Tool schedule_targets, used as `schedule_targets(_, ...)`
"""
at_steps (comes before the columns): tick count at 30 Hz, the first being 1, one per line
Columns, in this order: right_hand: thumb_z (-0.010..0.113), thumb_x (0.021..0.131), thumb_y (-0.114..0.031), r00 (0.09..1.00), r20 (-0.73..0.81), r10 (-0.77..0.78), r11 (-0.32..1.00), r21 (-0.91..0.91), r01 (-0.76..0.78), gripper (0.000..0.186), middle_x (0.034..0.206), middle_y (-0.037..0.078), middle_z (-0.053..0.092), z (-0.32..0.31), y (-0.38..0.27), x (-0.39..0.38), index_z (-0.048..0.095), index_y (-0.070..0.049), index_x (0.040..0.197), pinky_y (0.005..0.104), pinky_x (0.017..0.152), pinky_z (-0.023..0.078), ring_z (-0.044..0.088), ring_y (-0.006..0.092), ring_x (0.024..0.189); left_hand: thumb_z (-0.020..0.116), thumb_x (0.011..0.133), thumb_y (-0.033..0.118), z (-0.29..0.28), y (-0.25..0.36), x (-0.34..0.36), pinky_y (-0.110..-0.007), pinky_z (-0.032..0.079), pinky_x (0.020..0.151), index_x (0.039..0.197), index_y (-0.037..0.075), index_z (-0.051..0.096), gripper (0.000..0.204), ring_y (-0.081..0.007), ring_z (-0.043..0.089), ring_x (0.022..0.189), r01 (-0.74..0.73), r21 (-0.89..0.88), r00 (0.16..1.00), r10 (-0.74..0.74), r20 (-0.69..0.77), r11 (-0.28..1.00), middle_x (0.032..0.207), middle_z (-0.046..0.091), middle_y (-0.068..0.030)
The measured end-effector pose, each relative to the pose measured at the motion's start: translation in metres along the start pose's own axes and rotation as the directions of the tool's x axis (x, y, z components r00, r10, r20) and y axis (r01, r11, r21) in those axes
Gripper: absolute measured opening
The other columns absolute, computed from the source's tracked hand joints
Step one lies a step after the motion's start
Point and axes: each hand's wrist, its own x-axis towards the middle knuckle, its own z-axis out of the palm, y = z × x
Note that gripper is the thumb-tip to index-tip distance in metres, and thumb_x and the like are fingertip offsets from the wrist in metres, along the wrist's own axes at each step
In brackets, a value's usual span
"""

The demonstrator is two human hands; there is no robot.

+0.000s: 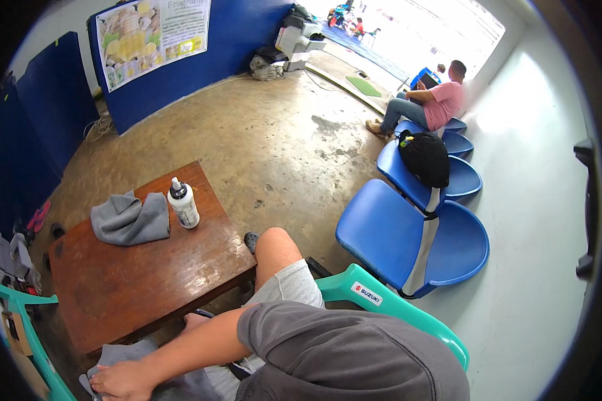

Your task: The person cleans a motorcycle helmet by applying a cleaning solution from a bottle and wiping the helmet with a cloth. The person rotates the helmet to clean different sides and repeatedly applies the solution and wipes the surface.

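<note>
My right arm reaches across from the lower right, and my right hand (124, 381) lies on top of a grey cloth (137, 351) at the lower left. The fingers rest over the cloth with their backs up, partly cut off by the lower edge. My left hand is out of sight. On the brown wooden table (147, 281) just beyond, a second grey cloth (130, 219) sits crumpled. Beside it stands a white bottle (184, 207) with a black collar and a white nozzle.
A green plastic chair (27, 314) stands at the lower left, and a green armrest (394, 307) curves behind me. Joined blue seats (384, 230) line the right wall, one bearing a black bag (425, 159). A person (441, 100) sits farther along. A blue partition (227, 47) stands opposite.
</note>
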Motion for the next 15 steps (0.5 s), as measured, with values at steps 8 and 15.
schedule_targets(8,0.05,0.106,-0.023,0.991,-0.134,-0.027,0.998,0.06,0.035,0.043,0.139,0.033,0.058,-0.002,0.002,-0.01,0.061,0.014,0.124,0.0649,0.126,0.03,0.051,0.0486,0.139,0.095,0.072,0.06,0.005,0.007,0.007,-0.065,0.034,0.119,0.163,0.002,0.039,0.121,-0.053,0.037,0.15,0.085,-0.071,0.996,-0.087,-0.031,0.994,0.165,0.034,-0.0332)
schedule_targets(15,0.048,0.106,-0.023,0.975,-0.188,-0.117,0.992,0.029,0.124,0.059,0.16,0.039,0.04,0.019,-0.011,-0.076,0.045,0.02,0.147,0.0598,0.13,0.023,0.036,0.0492,0.154,0.094,0.073,0.06,0.002,0.007,0.009,-0.065,0.034,0.119,0.164,0.003,0.038,0.121,-0.0532,0.036,0.15,0.091,-0.141,0.995,-0.097,-0.036,0.986,0.166,0.032,-0.033)
